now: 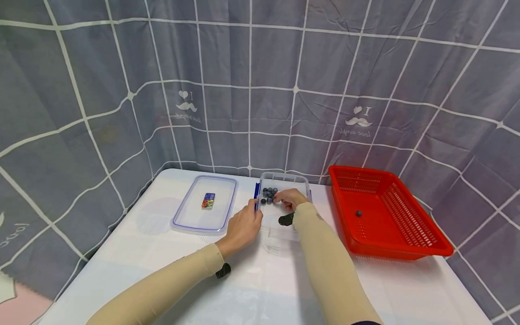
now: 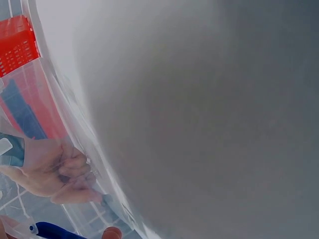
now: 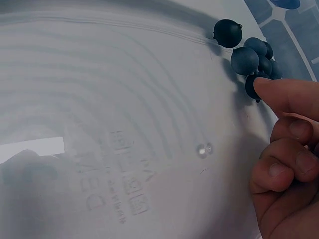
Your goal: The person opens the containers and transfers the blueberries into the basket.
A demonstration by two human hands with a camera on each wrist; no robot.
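A clear plastic container with blue side clasps stands near the back of the table, with several blueberries clustered in its far left part. My right hand reaches down inside it, its fingers curled. In the right wrist view its fingertips pinch a dark blueberry beside the others. My left hand holds the container's left wall, one finger up at the rim by the blue clasp. Through the clear wall, the left wrist view shows the right hand low in the container.
Left of the container lies a clear lid with a blue seal and a small colourful label. A red perforated basket stands on the right, with one blueberry inside. A grey grid-patterned curtain hangs behind the table.
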